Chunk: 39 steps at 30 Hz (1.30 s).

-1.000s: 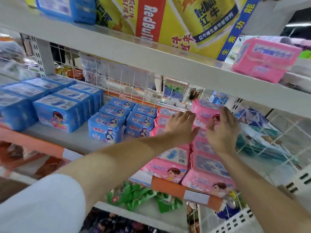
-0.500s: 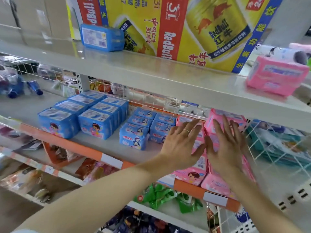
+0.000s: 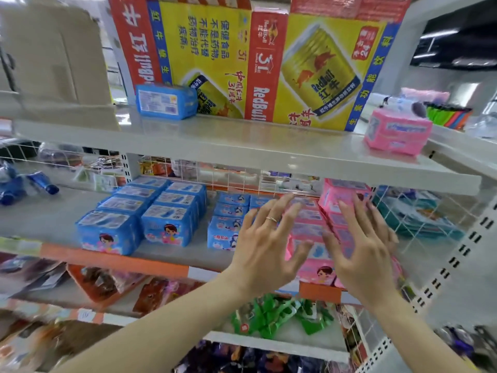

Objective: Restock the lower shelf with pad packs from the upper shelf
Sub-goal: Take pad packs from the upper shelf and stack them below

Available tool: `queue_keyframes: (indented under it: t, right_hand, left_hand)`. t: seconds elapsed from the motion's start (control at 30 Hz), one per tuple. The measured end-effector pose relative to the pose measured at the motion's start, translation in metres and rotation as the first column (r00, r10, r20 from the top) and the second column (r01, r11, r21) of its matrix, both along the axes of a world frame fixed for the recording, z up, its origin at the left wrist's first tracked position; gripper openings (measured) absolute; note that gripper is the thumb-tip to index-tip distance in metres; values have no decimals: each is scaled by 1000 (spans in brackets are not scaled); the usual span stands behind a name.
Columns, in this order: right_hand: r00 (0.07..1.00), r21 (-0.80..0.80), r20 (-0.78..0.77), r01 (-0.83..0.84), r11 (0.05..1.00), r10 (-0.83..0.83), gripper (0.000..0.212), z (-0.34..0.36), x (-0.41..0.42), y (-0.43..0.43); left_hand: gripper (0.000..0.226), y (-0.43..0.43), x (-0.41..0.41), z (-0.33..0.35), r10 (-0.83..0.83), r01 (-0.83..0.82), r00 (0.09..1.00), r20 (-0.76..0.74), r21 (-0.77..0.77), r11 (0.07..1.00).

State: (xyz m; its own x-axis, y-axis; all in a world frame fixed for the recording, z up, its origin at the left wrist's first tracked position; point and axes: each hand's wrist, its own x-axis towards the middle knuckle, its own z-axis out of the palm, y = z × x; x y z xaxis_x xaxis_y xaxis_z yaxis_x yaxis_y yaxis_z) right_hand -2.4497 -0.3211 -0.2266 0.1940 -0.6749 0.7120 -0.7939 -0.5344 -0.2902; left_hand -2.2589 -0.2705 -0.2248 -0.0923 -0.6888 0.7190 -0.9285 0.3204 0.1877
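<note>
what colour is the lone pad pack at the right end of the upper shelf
Pink, with a blue label on its front, seen in the head view.

We hold our left hand (image 3: 265, 253) and right hand (image 3: 363, 261), fingers spread, before the pink pad packs (image 3: 306, 227) on the lower shelf (image 3: 53, 216), while one pink pack (image 3: 395, 133) and one blue pack (image 3: 165, 100) sit on the upper shelf (image 3: 242, 142).
</note>
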Motion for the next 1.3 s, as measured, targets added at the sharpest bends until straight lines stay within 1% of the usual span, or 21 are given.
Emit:
queue_keyframes:
  t: [0.13, 0.27, 0.43, 0.5, 0.67, 0.77, 0.9, 1.03, 1.17, 1.3]
  right_hand:
    - [1000, -29, 1, 6, 1000, -6, 69, 9, 15, 43]
    - [999, -46, 49, 2, 999, 0, 68, 29, 22, 71]
    - [996, -119, 86, 20, 993, -10, 68, 66, 20, 69]
    - [994, -118, 99, 46, 992, -35, 70, 82, 17, 61]
    - [983, -136, 152, 125, 983, -104, 75, 114, 1, 25]
    - [970, -119, 145, 214, 970, -196, 81, 133, -11, -7]
    - [953, -73, 85, 297, 952, -291, 86, 147, -23, -61]
    - [931, -31, -13, 365, 931, -365, 91, 155, -33, -112]
    - [902, 38, -71, 430, 902, -426, 95, 172, -37, -151]
    - [897, 174, -127, 440, 881, -423, 90, 189, -42, -195]
  left_hand:
    - [66, 30, 18, 9, -16, 16, 1000, -8, -28, 999]
    - [61, 44, 25, 25, -43, 42, 999, -32, -46, 998]
    - [57, 39, 30, 48, -85, 82, 996, -33, -96, 992]
    - [54, 29, 30, 60, -89, 86, 996, -18, -128, 988]
    - [50, -1, 20, 90, -110, 109, 994, 7, -209, 972]
    - [45, -26, 11, 106, -129, 131, 991, 28, -244, 961]
    - [34, -64, -4, 128, -159, 173, 985, 74, -295, 940]
    - [37, -98, -17, 147, -127, 148, 988, 86, -335, 931]
    - [40, -132, -25, 160, -96, 126, 990, 103, -342, 931]
    - [41, -163, -26, 170, -61, 90, 993, 97, -326, 941]
